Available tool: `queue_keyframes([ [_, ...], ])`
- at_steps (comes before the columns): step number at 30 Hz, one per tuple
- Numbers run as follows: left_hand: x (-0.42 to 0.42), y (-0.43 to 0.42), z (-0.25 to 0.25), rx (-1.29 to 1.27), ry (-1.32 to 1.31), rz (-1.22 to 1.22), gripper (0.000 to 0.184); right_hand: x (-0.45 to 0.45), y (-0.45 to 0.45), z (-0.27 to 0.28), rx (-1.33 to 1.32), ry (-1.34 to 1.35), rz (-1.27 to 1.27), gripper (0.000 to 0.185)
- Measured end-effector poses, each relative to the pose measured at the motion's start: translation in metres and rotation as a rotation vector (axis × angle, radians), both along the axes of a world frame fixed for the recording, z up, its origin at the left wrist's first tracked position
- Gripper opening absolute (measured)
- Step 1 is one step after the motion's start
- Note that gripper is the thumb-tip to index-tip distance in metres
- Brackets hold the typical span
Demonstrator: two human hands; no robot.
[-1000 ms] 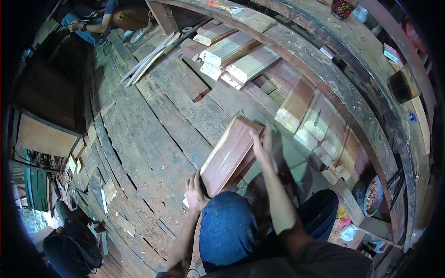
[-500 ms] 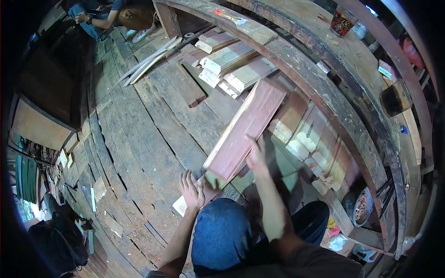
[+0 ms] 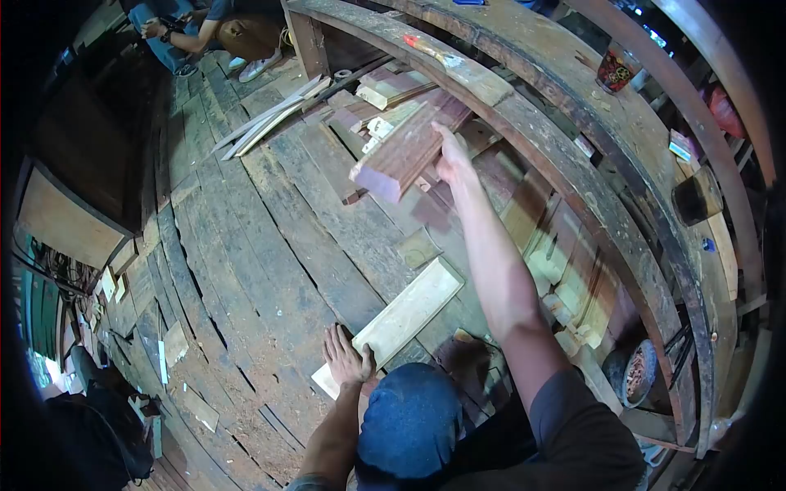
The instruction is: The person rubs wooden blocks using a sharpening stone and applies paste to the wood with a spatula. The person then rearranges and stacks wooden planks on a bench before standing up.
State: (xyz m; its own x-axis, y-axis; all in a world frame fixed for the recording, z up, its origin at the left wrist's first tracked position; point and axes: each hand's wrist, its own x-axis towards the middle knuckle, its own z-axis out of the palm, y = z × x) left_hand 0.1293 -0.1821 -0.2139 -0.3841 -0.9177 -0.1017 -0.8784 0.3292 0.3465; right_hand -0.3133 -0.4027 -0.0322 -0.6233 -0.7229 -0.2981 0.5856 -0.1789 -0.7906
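Observation:
My right hand [image 3: 452, 155] is stretched out over the stacked wood, with its fingers closed on the edge of a reddish-brown wooden board [image 3: 409, 151]. That board is tilted, its pale purplish end towards me. Flat on the floor in front of my knee lies a pale wooden board [image 3: 413, 307]. My left hand [image 3: 347, 356] rests near its lower-left end, fingers spread and nothing gripped. Beyond the pale board's far end is a small square wood piece [image 3: 417, 248]. The held board partly hides the stack behind it.
Moulded boards [image 3: 397, 86] lie stacked below the long bench [image 3: 565, 155], with more boards [image 3: 565, 254] to the right. Thin strips [image 3: 274, 119] lie on the plank floor [image 3: 246, 237]. A bowl [image 3: 639, 372] stands at right. Another person [image 3: 221, 37] sits at the back left.
My right hand has carried the reddish-brown board forward and away from me, over the stack. The pale board beneath is now uncovered. My left hand stays near its end.

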Motion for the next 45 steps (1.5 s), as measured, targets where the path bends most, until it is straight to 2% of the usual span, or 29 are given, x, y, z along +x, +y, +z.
queue_keyframes([
  [3, 0.002, -0.001, -0.005, 0.019, -0.008, 0.010, 0.090, -0.014, -0.031, 0.003, 0.090, 0.017, 0.009, 0.041],
  [4, 0.002, -0.001, -0.006, 0.032, 0.002, 0.016, 0.090, -0.014, -0.041, 0.001, 0.117, 0.077, -0.016, 0.049],
  [7, 0.002, -0.002, -0.006, 0.045, 0.016, 0.023, 0.089, -0.013, -0.040, 0.024, 0.528, 0.410, -0.001, 0.068],
  [8, 0.002, -0.002, -0.004, 0.042, 0.018, 0.018, 0.089, -0.031, -0.047, 0.009, 0.685, 0.581, 0.133, 0.089],
  [11, 0.000, -0.004, -0.002, 0.050, 0.017, 0.022, 0.088, -0.029, -0.037, 0.011, 0.950, 0.978, 0.286, 0.093],
  [12, -0.003, -0.005, -0.001, 0.056, 0.019, 0.027, 0.088, -0.015, -0.030, 0.020, 0.943, 1.022, 0.271, 0.109],
  [16, -0.003, -0.007, 0.006, 0.074, 0.018, 0.029, 0.087, 0.036, -0.018, 0.012, 0.811, 1.163, 0.351, 0.141],
  [18, -0.002, -0.006, 0.005, 0.055, 0.028, 0.025, 0.085, 0.054, -0.012, 0.016, 0.849, 1.251, 0.497, 0.154],
  [21, -0.002, -0.007, 0.005, 0.066, 0.020, 0.027, 0.084, 0.065, -0.012, 0.002, 0.751, 1.328, 0.379, 0.158],
  [22, -0.002, -0.007, 0.005, 0.063, 0.017, 0.028, 0.084, 0.064, -0.013, -0.003, 0.676, 1.323, 0.340, 0.156],
  [29, -0.004, -0.007, 0.005, 0.041, 0.014, 0.022, 0.084, 0.078, -0.012, -0.022, 0.623, 1.368, 0.319, 0.150],
  [30, -0.004, -0.007, 0.004, 0.041, 0.010, 0.023, 0.084, 0.105, -0.008, 0.010, 0.883, 1.579, 0.389, 0.143],
  [33, -0.003, -0.006, 0.005, 0.038, 0.016, 0.021, 0.083, 0.109, -0.017, -0.013, 0.770, 1.661, 0.229, 0.136],
  [34, -0.003, -0.007, 0.005, 0.034, 0.024, 0.020, 0.083, 0.108, -0.016, -0.013, 0.672, 1.600, 0.210, 0.127],
  [37, -0.004, -0.006, 0.003, 0.026, 0.021, 0.023, 0.083, 0.100, -0.012, -0.007, 0.741, 1.576, 0.303, 0.122],
  [38, -0.001, -0.006, 0.003, 0.034, 0.018, 0.020, 0.083, 0.096, -0.009, -0.015, 0.652, 1.647, 0.208, 0.108],
  [41, -0.002, -0.005, 0.004, 0.050, 0.020, 0.032, 0.083, 0.073, -0.007, -0.021, 0.446, 1.806, 0.170, 0.098],
  [42, -0.002, -0.005, 0.005, 0.050, 0.023, 0.030, 0.083, 0.067, -0.010, -0.019, 0.466, 1.792, 0.142, 0.093],
  [45, -0.006, -0.008, 0.009, 0.060, 0.024, 0.031, 0.083, 0.039, -0.025, -0.021, 0.388, 1.765, 0.031, 0.093],
])
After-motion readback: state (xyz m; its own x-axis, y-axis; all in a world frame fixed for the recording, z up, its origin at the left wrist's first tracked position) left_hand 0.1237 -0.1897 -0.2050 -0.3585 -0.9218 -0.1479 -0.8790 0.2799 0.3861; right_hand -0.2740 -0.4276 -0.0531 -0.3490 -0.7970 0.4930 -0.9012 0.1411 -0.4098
